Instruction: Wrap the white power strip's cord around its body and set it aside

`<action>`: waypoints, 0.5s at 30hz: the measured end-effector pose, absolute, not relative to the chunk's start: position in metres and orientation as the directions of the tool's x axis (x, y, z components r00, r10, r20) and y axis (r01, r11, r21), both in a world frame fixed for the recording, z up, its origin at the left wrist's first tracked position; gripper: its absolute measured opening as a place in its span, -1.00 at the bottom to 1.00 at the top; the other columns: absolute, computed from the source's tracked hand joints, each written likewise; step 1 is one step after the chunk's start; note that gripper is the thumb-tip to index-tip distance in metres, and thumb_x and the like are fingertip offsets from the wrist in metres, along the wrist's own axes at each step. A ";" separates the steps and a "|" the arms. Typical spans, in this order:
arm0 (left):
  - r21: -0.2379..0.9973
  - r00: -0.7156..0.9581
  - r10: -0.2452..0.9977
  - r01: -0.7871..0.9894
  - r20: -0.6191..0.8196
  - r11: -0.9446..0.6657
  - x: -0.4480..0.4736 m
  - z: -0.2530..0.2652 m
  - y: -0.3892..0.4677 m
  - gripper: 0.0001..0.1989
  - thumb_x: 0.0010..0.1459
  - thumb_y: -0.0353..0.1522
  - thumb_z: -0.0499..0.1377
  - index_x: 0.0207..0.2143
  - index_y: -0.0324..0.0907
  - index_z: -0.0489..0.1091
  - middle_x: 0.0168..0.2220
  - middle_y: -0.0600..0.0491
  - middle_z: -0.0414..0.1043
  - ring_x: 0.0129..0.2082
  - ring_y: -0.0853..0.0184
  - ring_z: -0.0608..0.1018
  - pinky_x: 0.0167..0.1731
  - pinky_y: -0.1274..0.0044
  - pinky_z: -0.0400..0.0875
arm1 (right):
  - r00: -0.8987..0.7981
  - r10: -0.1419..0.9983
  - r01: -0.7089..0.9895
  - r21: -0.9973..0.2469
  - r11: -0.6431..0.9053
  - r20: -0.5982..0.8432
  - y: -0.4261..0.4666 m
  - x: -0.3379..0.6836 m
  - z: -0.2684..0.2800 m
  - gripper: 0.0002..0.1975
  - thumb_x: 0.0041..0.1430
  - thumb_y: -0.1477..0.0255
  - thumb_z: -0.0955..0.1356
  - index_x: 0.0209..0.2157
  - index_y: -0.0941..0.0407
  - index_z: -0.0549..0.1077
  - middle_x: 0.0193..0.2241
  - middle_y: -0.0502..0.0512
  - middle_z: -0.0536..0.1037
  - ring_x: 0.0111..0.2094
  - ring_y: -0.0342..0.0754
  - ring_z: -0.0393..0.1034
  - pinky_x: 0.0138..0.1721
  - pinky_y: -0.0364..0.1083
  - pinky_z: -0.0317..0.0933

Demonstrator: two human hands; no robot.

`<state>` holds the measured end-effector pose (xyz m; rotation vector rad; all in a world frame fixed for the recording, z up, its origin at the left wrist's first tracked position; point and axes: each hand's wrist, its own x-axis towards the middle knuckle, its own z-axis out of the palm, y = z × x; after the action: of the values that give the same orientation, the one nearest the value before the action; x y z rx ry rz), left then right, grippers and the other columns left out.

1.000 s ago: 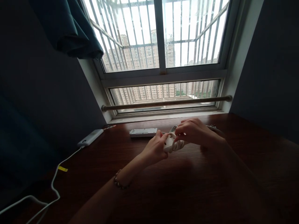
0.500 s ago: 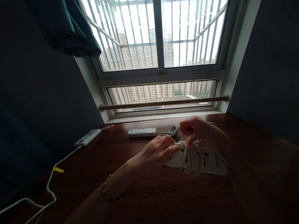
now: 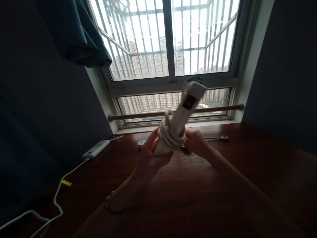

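A white power strip (image 3: 183, 115) is held up off the desk, tilted with its far end up and to the right. Its pale cord (image 3: 170, 136) is wound in several loops around the strip's lower part. My left hand (image 3: 151, 157) grips the lower end, thumb in front and fingers behind. On the right side of the loops, my right hand (image 3: 197, 142) is closed at the cord, its fingertips partly hidden behind the bundle. A dark reddish switch window (image 3: 189, 101) shows near the strip's upper end.
Behind my left hand, a second white power strip (image 3: 141, 143) is mostly covered. A three-pin plug (image 3: 224, 137) lies to the right on the brown desk (image 3: 198, 195). At left are a white power bank (image 3: 96, 149) and its white cable (image 3: 58, 195) with a yellow tag (image 3: 66, 182).
The power strip has been lifted from the desk and turned up on end. My left hand has shifted to its lower end, and my right hand has moved slightly down beside the loops.
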<state>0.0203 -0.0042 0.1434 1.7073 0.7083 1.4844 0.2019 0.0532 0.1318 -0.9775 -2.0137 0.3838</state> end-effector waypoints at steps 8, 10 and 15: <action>0.880 -0.339 0.813 0.143 0.474 -0.453 -0.024 0.147 0.067 -0.44 -0.16 -0.27 0.22 -0.05 -0.22 0.24 -0.28 -0.01 0.36 -0.39 0.30 0.50 -0.42 0.46 0.41 | -0.233 0.947 0.629 -0.708 0.319 0.220 0.078 0.203 0.109 -0.82 0.07 0.43 0.32 -0.49 0.14 0.20 -0.69 -0.07 0.29 -0.64 -0.18 0.15 -0.59 -0.17 0.00; 0.872 -0.363 0.794 0.250 0.488 -0.422 -0.031 0.141 0.080 -0.38 -0.18 -0.29 0.22 0.00 -0.24 0.21 -0.28 -0.02 0.31 -0.42 0.29 0.47 -0.42 0.40 0.41 | -0.261 0.953 0.545 -0.792 0.277 0.154 0.069 0.198 0.115 -0.85 0.10 0.42 0.29 -0.31 0.13 0.20 -0.72 -0.13 0.30 -0.71 -0.18 0.16 -0.66 -0.18 0.09; 0.756 -0.328 0.725 0.521 0.606 -0.397 -0.021 0.122 0.086 -0.28 -0.23 -0.44 0.25 0.07 -0.18 0.19 -0.12 -0.05 0.11 -0.23 0.24 0.39 -0.13 0.32 0.33 | -0.371 0.920 0.096 -0.980 0.175 0.128 0.036 0.191 0.135 -0.70 0.04 0.48 0.30 -0.15 0.14 0.22 -0.69 -0.14 0.37 -0.75 -0.20 0.16 -0.73 -0.15 0.24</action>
<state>-0.0205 0.0856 0.1225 1.7113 1.6199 1.8135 0.1907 0.0365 0.1353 -0.9837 -1.6468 1.2895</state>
